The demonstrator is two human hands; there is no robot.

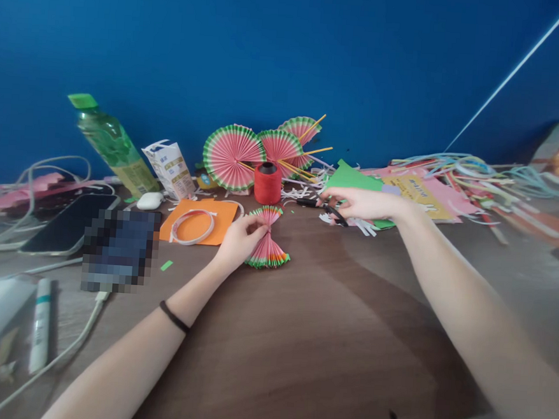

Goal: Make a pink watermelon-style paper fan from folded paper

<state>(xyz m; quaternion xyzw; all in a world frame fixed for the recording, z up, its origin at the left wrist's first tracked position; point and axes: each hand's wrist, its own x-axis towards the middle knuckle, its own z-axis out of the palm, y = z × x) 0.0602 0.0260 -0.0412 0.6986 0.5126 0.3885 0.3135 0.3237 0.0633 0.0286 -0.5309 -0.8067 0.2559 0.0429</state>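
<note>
On the left side of the frame, a green bottle (116, 144) is leaning over the desk, and a roll of tape (193, 227) is lying on orange paper (226, 213). Near the middle, my left hand (243, 237) is pinching a folded paper bow (270, 247) at its waist, thumb and finger pressing on it. The bow is lying on the desk, right in the middle of the frame. I think its folding is done, because lots of thin folds are sitting close together. The opening out is looking not done: its two ends are spreading like wings, one up and one down, and they are not making a circle. No stick is showing on it, and my fingers are hiding part of its waist, so I am not telling if string is going around. It is looking pink inside, with green, white and orange along its edges. Behind it, three fans (223, 158) are standing opened out, so those are looking much more finished, and yellow sticks (319, 151) are poking out near them. A red spool (267, 186) is standing just behind the bow. Right of the middle, my right hand (359, 204) is touching a black tool (307, 202), maybe scissors, but I cannot tell if I am gripping it tightly.
</note>
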